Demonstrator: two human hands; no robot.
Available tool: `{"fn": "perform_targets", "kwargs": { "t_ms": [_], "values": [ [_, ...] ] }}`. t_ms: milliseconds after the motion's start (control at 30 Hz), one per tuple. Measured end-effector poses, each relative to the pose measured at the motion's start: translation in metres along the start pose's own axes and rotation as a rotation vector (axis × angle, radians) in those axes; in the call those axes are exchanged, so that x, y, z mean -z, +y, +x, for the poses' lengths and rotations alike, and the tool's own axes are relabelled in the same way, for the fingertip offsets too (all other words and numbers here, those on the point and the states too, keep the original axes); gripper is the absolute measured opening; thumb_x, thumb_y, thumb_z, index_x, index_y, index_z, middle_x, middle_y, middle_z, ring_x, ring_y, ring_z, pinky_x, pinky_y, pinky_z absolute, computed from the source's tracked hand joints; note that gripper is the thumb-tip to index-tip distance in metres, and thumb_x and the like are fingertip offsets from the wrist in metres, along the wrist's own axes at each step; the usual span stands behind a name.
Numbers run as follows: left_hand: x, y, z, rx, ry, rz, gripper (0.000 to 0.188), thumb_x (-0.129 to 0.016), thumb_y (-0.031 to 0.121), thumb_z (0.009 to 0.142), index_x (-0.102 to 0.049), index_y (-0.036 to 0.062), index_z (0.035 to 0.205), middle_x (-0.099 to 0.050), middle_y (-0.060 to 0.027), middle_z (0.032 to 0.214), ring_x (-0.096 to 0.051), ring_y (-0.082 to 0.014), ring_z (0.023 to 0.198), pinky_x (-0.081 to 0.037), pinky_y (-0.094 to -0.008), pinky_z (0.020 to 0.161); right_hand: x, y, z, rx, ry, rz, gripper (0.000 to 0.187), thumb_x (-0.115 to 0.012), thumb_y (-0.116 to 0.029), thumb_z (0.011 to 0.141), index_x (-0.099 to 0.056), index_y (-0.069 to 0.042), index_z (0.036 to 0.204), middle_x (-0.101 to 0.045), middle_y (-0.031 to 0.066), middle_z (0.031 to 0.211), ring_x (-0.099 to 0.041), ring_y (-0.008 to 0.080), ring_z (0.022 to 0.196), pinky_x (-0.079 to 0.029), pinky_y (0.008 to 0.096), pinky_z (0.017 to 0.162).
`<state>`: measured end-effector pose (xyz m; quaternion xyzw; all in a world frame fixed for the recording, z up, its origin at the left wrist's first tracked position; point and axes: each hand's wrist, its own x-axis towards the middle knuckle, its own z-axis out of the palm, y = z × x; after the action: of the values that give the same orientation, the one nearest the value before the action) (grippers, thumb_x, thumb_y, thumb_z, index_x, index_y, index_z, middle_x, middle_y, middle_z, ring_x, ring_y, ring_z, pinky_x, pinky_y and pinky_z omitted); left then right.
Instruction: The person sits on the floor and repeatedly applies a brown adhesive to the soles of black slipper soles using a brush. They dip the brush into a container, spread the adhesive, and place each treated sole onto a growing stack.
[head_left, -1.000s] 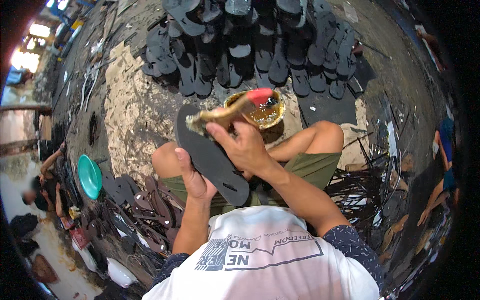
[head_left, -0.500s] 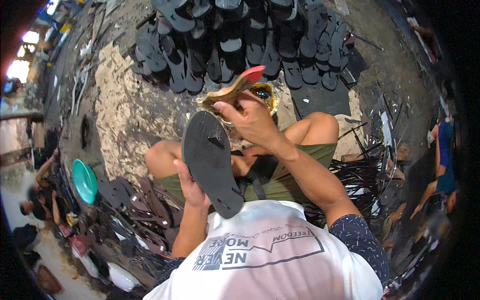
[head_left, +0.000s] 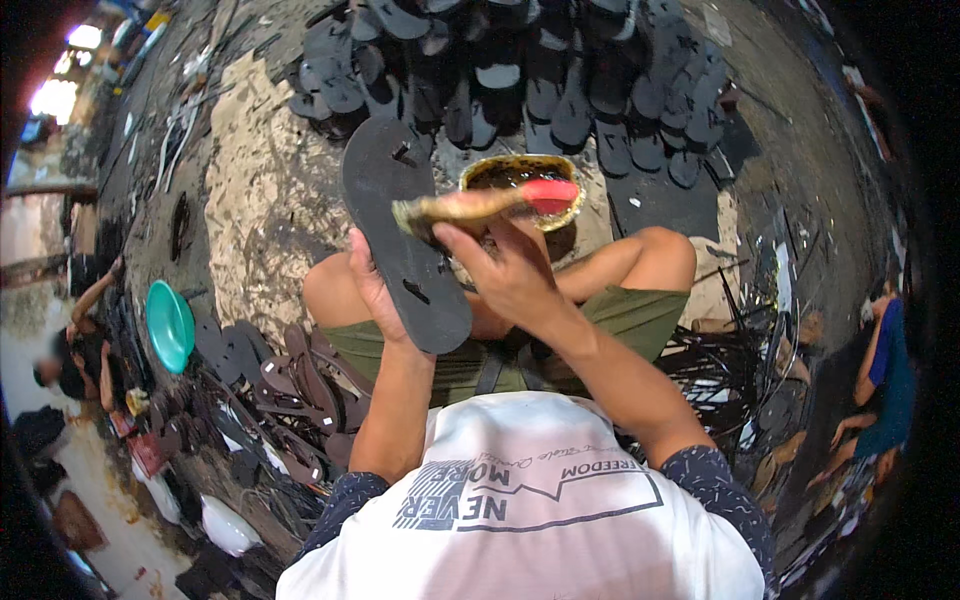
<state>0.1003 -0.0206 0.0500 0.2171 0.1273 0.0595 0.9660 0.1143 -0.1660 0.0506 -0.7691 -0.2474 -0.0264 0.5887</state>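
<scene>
My left hand (head_left: 374, 292) holds a black flip-flop sole (head_left: 387, 170) by its left edge, tilted in front of me. Small strap plugs stick out of the face turned up. In my right hand (head_left: 512, 277) is a brush (head_left: 468, 207) with a red handle end, slightly blurred. Its bristle end lies over the middle of the sole; whether it presses on the surface I cannot tell. Just beyond the brush stands a yellow-rimmed tub (head_left: 487, 163) with dark, shiny stuff inside, partly covered by the brush and my right hand.
Many black flip-flops (head_left: 570, 110) are stacked at the far side. A green basin (head_left: 170, 326) and brown flip-flops (head_left: 305, 375) lie to the left. Dark strips (head_left: 715, 365) are heaped at the right. Other people sit at the far left (head_left: 88, 345) and far right (head_left: 885, 380).
The sole has moved away from me, and its near end has swung right. The brush has come down over the sole from above its far end, its red end now lower.
</scene>
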Motion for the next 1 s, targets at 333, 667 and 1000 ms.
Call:
{"fn": "perform_targets", "kwargs": {
  "t_ms": [333, 667, 1000],
  "values": [
    [0.026, -0.017, 0.016, 0.180, -0.114, -0.375, 0.060, -0.045, 0.051, 0.104, -0.053, 0.0057, 0.143, -0.061, -0.0176, 0.138, -0.061, -0.0295, 0.123, -0.045, -0.0435, 0.112, 0.023, 0.018, 0.048, 0.310, -0.110, 0.084, 0.028, -0.077, -0.012, 0.087, -0.067, -0.005, 0.113, -0.064, 0.0136, 0.113, -0.060, 0.0332, 0.110, -0.048, 0.0437, 0.093],
    [-0.012, -0.003, 0.011, 0.083, 0.077, -0.047, 0.050, -0.043, 0.047, 0.107, -0.060, 0.0070, 0.132, -0.067, -0.0124, 0.127, -0.065, -0.0265, 0.114, -0.051, -0.0437, 0.104, 0.014, 0.030, 0.097, 0.464, -0.063, -0.024, 0.020, -0.071, -0.024, 0.086, -0.064, -0.009, 0.098, -0.060, 0.0129, 0.093, -0.055, 0.0333, 0.086, -0.042, 0.0463, 0.073],
    [0.053, 0.076, 0.124, -0.002, 0.147, 0.210, 0.058, -0.041, 0.052, 0.106, -0.056, 0.0050, 0.137, -0.068, -0.0193, 0.123, -0.069, -0.0313, 0.103, -0.058, -0.0437, 0.093, 0.040, -0.011, 0.023, -0.297, -0.156, 0.345, 0.027, -0.074, -0.012, 0.092, -0.067, 0.000, 0.115, -0.069, 0.0077, 0.108, -0.064, 0.0191, 0.104, -0.052, 0.0349, 0.092]
  ]
}}
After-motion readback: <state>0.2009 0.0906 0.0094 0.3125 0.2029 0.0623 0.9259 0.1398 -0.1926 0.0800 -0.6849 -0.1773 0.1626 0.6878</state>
